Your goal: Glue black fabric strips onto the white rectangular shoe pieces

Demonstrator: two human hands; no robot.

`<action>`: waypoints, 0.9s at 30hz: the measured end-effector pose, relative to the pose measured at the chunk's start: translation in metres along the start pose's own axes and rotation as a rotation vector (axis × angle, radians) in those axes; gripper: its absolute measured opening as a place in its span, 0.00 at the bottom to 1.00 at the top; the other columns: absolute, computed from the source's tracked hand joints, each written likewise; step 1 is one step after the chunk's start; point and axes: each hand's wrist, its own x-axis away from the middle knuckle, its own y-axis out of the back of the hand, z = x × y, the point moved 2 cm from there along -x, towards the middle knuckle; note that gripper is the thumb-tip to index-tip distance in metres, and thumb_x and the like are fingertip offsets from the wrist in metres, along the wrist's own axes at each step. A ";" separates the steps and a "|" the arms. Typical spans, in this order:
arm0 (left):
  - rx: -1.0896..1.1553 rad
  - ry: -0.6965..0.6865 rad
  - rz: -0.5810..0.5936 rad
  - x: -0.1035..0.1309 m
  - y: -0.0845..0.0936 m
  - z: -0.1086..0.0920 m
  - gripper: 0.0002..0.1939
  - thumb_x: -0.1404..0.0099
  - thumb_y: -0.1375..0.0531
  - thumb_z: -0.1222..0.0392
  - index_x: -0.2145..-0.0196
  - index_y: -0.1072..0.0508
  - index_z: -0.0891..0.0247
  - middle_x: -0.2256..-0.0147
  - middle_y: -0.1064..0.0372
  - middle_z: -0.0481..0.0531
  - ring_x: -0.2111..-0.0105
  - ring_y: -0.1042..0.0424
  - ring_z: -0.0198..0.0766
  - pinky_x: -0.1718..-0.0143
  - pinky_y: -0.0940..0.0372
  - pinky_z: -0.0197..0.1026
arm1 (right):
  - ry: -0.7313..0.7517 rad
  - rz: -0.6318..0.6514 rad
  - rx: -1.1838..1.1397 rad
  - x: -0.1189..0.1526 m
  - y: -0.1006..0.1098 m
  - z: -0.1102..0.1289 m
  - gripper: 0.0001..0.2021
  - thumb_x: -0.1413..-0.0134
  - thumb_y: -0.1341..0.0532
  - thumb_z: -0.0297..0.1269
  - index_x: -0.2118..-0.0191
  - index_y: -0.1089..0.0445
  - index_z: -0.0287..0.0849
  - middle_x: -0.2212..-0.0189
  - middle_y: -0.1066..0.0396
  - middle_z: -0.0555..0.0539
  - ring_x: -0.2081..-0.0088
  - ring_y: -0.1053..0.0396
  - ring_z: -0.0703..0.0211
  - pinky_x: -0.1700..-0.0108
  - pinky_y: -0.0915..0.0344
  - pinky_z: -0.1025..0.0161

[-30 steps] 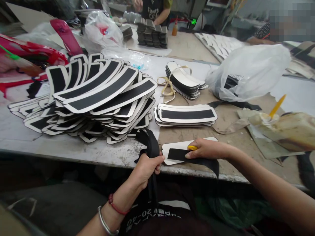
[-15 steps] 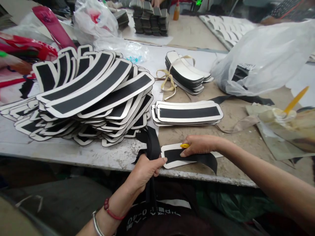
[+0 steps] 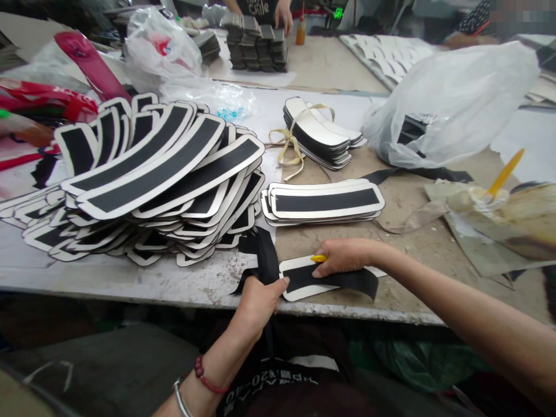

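A curved white piece [image 3: 304, 293] lies at the table's front edge with a black strip [image 3: 356, 282] along it. The strip's loose right end hangs past the piece, towards me. My left hand [image 3: 260, 301] pinches the left end of the piece, thumb on top, fingers mostly hidden below. More black tape [image 3: 266, 255] lies bunched just behind that hand. In my right hand [image 3: 343, 256] is a slim yellow tool [image 3: 319, 258], only its tip showing. That hand's thumb and fingers rest on the black strip near the middle of the piece.
A large heap of white-bordered black pieces [image 3: 152, 174] fills the left. Behind my hands lies a small stack [image 3: 325, 201], then a tied bundle [image 3: 319, 130]. A plastic bag [image 3: 452, 104] and a pot with a yellow stick [image 3: 506, 174] stand right. Another person's hands [image 3: 283, 16] are at the back.
The camera view has shifted slightly, bringing more of the person at the back into sight. Both my hands keep nearly the same place and grip on the piece.
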 end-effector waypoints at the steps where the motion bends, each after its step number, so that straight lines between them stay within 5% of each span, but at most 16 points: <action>1: 0.001 -0.002 -0.003 0.000 0.000 0.001 0.20 0.49 0.41 0.57 0.92 0.44 0.60 0.93 0.49 0.44 0.91 0.51 0.28 0.87 0.54 0.35 | 0.004 -0.033 -0.005 0.006 0.000 -0.005 0.12 0.55 0.42 0.45 0.74 0.32 0.40 0.78 0.34 0.50 0.75 0.38 0.62 0.76 0.47 0.67; 9: -0.028 -0.031 0.019 -0.003 0.004 0.008 0.24 0.50 0.39 0.53 0.95 0.43 0.62 0.94 0.47 0.48 0.90 0.47 0.30 0.84 0.50 0.36 | -0.183 -0.450 -0.159 0.083 -0.018 -0.089 0.13 0.49 0.47 0.46 0.76 0.39 0.41 0.78 0.37 0.51 0.74 0.40 0.62 0.73 0.46 0.67; 14: -0.063 -0.010 0.020 -0.005 0.004 0.013 0.24 0.51 0.38 0.48 0.94 0.39 0.62 0.92 0.44 0.49 0.89 0.46 0.32 0.83 0.49 0.38 | -0.442 -0.660 0.045 0.077 -0.037 -0.105 0.15 0.44 0.49 0.46 0.72 0.35 0.41 0.72 0.30 0.46 0.71 0.34 0.59 0.71 0.45 0.67; 21: -0.163 -0.051 0.073 -0.005 0.005 0.010 0.28 0.47 0.41 0.44 0.95 0.40 0.61 0.92 0.45 0.49 0.87 0.43 0.34 0.78 0.45 0.40 | -0.526 -0.692 0.162 0.061 -0.042 -0.104 0.15 0.43 0.48 0.47 0.63 0.31 0.42 0.61 0.28 0.41 0.58 0.32 0.52 0.59 0.42 0.63; 27: -0.169 -0.005 0.039 -0.005 0.005 0.009 0.27 0.50 0.40 0.42 0.94 0.39 0.62 0.92 0.44 0.49 0.88 0.44 0.35 0.81 0.47 0.39 | -0.510 -0.637 0.211 0.059 -0.040 -0.108 0.17 0.42 0.50 0.49 0.64 0.31 0.43 0.61 0.29 0.42 0.59 0.30 0.50 0.62 0.40 0.61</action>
